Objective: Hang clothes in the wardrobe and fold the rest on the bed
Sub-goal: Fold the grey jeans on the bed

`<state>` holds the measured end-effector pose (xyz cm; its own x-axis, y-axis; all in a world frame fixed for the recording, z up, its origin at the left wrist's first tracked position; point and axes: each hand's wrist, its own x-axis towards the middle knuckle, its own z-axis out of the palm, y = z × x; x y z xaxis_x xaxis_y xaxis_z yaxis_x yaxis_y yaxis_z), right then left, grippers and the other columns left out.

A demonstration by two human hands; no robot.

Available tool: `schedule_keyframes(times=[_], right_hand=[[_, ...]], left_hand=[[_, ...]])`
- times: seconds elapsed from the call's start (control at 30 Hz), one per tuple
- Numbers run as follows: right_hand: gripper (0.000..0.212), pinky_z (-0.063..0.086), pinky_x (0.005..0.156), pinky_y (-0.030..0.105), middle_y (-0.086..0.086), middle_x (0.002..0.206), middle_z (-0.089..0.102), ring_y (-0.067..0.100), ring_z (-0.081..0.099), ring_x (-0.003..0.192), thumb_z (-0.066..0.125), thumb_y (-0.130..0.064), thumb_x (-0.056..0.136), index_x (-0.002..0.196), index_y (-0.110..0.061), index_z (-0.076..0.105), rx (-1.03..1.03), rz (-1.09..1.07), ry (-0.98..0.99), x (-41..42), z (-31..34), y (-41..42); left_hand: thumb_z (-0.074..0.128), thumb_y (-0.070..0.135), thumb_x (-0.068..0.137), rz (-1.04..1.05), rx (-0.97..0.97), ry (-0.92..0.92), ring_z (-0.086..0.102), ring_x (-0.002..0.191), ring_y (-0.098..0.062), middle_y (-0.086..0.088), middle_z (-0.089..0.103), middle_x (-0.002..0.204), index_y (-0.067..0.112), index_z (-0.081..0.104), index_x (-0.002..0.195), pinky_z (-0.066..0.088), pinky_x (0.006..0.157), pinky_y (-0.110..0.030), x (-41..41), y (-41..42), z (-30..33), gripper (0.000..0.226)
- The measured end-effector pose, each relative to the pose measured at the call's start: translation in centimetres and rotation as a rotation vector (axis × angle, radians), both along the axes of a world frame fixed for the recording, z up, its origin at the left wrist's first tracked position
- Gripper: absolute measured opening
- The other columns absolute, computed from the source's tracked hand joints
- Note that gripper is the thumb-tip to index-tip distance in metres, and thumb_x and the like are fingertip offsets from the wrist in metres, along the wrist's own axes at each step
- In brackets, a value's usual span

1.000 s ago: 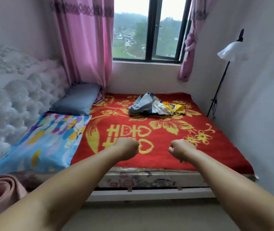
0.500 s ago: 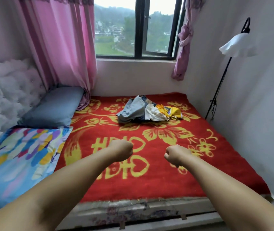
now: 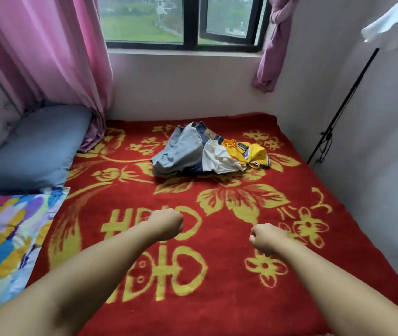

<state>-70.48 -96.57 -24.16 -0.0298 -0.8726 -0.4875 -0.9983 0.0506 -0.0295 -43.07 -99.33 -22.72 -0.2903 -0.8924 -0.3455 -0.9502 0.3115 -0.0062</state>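
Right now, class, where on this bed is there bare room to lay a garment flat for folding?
The broad stretch of red blanket between the clothes pile and the near edge is bare; the left hand and right hand hover over it. A narrower strip runs right of the pile, along the wall. The left side is crowded by the grey pillow and patterned pillow.

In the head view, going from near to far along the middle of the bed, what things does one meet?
Left hand and right hand, both fists over the red blanket → pile of clothes → wall under the window.
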Motion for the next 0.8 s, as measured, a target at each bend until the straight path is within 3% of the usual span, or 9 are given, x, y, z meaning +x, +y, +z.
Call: schedule_keyframes(times=[0.23,0.37,0.5,0.6,0.67,0.7,0.8], right_hand=[[0.031,0.044,0.073,0.03,0.005,0.115,0.063,0.026,0.06,0.102,0.037,-0.031,0.097,0.112,-0.018,0.061,0.04,0.148,-0.085,-2.5,-6.9,-16.0],[0.032,0.047,0.086,0.033,0.008,0.123,0.062,0.028,0.057,0.112,0.038,-0.024,0.098,0.12,-0.016,0.06,0.078,0.117,-0.24,-0.9,-13.9,-22.8],[0.036,0.046,0.094,0.039,0.014,0.127,0.056,0.031,0.053,0.116,0.036,-0.022,0.097,0.125,-0.01,0.055,0.163,0.095,-0.305,2.8,-21.3,-26.7],[0.043,0.036,0.106,0.04,0.016,0.143,0.041,0.032,0.041,0.131,0.038,-0.022,0.099,0.14,-0.01,0.042,0.174,0.108,-0.417,7.2,-27.4,-30.5],[0.051,0.02,0.116,0.043,0.014,0.156,0.021,0.029,0.02,0.144,0.037,-0.026,0.099,0.149,-0.016,0.028,0.153,0.157,-0.4,9.0,-31.4,-32.5],[0.055,0.009,0.118,0.048,0.009,0.161,0.007,0.027,0.004,0.148,0.035,-0.03,0.1,0.152,-0.022,0.018,0.147,0.2,-0.349,9.3,-33.4,-33.3],[0.059,-0.016,0.111,0.055,-0.004,0.157,-0.026,0.019,-0.031,0.141,0.017,-0.047,0.101,0.148,-0.038,-0.016,0.053,0.334,-0.184,9.1,-39.1,-34.2]], left_hand=[[0.034,0.026,0.099,0.227,0.126,0.072,0.051,0.071,-0.02,-0.003,0.057,0.083,0.012,0.055,0.086,0.044,0.059,-0.031,-2.6,-11.1,-6.6,0.028],[0.034,0.022,0.097,0.308,0.202,0.119,0.05,0.063,-0.018,-0.001,0.056,0.075,0.011,0.053,0.078,0.043,0.054,-0.029,-3.6,-16.3,-12.1,0.029],[0.034,0.021,0.097,0.365,0.295,0.188,0.051,0.06,-0.017,-0.002,0.062,0.077,0.011,0.063,0.093,0.042,0.052,-0.028,-3.3,-20.4,-17.7,0.031],[0.035,0.02,0.098,0.483,0.286,0.269,0.048,0.055,-0.014,-0.001,0.064,0.084,0.012,0.063,0.112,0.036,0.05,-0.026,-1.9,-23.7,-23.1,0.032],[0.036,0.019,0.097,0.523,0.207,0.289,0.056,0.067,-0.016,-0.003,0.064,0.102,0.016,0.055,0.126,0.041,0.054,-0.029,-0.8,-25.8,-26.5,0.035],[0.037,0.018,0.097,0.533,0.166,0.29,0.061,0.081,-0.021,-0.004,0.061,0.113,0.018,0.049,0.133,0.047,0.063,-0.033,-0.3,-27.0,-28.0,0.038],[0.043,0.016,0.094,0.457,0.039,0.249,0.047,0.12,-0.03,-0.01,0.046,0.134,0.017,0.034,0.145,0.044,0.093,-0.045,1.6,-31.4,-31.7,0.052]])
